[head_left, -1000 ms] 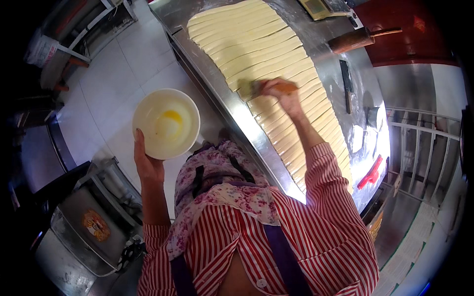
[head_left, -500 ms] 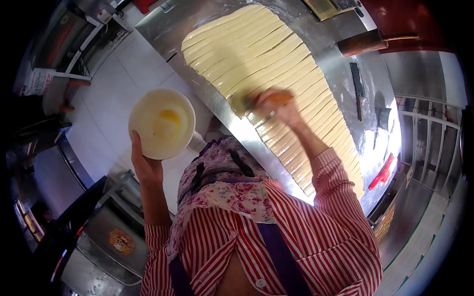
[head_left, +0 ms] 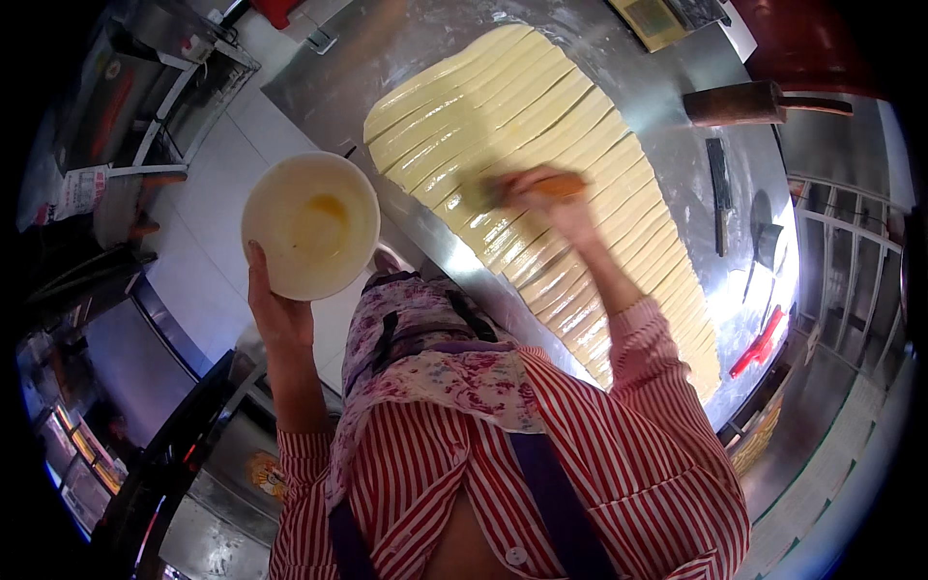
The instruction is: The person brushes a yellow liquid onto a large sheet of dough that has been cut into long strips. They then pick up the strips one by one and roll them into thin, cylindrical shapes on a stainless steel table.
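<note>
A white bowl (head_left: 280, 222) is in my left hand (head_left: 280, 309), whose thumb lies over the near rim while the other fingers are hidden beneath. A little yellow liquid (head_left: 330, 215) sits at its bottom. My right hand (head_left: 549, 201) is closed around a brush with an orange-brown handle (head_left: 563, 185); its bristles are smeared by motion over the dough. The pale dough sheet (head_left: 599, 174) is cut into many parallel strips lying side by side. Strips to the left and near the brush look wet and glossy.
The dough lies on a metal worktop (head_left: 329, 82). Toward its right side are a wooden rolling pin (head_left: 735, 103), a long dark blade-like tool (head_left: 720, 193), a scraper (head_left: 768, 244) and a red-handled tool (head_left: 759, 345). A metal rack (head_left: 841, 242) stands beyond the right edge.
The bowl has risen slightly and shifted left in my left hand. My right hand stays closed on the brush, still moving over the strips. The view has shifted a little.
</note>
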A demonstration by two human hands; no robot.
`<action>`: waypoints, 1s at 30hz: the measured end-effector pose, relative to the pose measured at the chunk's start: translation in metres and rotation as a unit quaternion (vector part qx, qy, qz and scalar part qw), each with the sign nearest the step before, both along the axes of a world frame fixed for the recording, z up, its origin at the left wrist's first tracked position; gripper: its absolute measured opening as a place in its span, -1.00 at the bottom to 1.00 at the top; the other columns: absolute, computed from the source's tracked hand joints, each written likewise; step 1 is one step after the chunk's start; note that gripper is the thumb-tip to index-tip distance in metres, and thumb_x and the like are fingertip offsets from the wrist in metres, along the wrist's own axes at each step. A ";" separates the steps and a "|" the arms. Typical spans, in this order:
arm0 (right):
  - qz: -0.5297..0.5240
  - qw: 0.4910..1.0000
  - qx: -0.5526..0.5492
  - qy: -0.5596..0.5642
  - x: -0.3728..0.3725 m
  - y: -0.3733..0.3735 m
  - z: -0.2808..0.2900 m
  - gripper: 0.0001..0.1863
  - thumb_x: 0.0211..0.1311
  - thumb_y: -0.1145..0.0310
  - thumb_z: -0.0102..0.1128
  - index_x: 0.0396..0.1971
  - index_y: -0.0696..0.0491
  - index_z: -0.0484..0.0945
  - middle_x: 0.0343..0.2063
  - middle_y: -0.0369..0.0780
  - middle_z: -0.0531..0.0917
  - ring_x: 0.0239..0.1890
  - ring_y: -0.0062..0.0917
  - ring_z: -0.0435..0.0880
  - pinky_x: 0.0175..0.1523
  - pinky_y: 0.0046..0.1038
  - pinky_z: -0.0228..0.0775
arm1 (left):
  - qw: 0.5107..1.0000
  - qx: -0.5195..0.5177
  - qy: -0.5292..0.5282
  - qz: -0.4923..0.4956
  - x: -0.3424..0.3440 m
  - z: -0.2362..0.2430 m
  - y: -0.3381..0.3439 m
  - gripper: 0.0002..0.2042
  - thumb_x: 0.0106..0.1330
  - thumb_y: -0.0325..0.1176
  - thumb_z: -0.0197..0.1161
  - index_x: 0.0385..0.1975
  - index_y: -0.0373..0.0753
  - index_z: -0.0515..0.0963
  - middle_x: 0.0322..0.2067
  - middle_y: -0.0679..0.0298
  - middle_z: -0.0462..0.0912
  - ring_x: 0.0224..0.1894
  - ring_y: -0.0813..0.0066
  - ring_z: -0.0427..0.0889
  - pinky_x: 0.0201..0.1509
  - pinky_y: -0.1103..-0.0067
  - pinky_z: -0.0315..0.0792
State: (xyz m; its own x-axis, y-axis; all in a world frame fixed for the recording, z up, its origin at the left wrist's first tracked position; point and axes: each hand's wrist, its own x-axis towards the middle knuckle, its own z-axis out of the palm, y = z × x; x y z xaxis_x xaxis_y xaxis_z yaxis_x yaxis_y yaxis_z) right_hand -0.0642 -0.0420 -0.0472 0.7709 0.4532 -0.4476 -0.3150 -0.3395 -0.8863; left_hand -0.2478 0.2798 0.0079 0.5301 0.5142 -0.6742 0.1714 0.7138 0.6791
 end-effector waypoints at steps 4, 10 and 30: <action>0.018 0.999 0.036 0.026 0.000 0.001 -0.035 -0.91 -0.02 0.62 0.36 -0.46 0.18 0.66 -0.28 -0.19 0.75 -0.18 -0.52 0.69 -0.01 -0.46 0.55 | 1.000 0.005 0.003 0.003 0.002 0.001 0.005 -0.45 0.50 -0.08 -0.01 0.35 -0.29 0.17 0.23 0.11 0.41 0.26 0.27 0.44 0.30 0.33 0.38; -0.043 0.911 -0.240 -0.331 0.109 -0.101 -0.022 -0.88 0.12 0.70 0.21 -0.36 0.23 0.66 -0.18 -0.17 0.73 -0.12 -0.45 0.70 -0.04 -0.47 0.56 | 1.000 -0.012 0.016 -0.012 0.013 -0.004 0.014 -0.44 0.49 -0.04 -0.01 0.35 -0.25 0.19 0.22 0.13 0.42 0.25 0.27 0.45 0.29 0.33 0.39; -0.031 0.994 -0.076 -0.072 0.042 -0.009 -0.030 -0.89 0.11 0.60 0.28 -0.34 0.23 0.68 -0.28 -0.16 0.75 -0.22 -0.47 0.71 -0.07 -0.44 0.58 | 0.996 -0.043 0.010 -0.075 0.076 -0.076 0.062 -0.42 0.49 0.00 -0.02 0.37 -0.22 0.19 0.22 0.08 0.42 0.24 0.22 0.46 0.27 0.32 0.41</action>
State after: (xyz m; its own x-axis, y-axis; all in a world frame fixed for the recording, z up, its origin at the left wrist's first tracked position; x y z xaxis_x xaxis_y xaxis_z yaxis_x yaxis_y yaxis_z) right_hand -0.0218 -0.0512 -0.0777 0.8561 0.3387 -0.3903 -0.2132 -0.4565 -0.8638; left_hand -0.1719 0.3423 -0.0684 0.5828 0.3698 -0.7236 0.2931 0.7349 0.6116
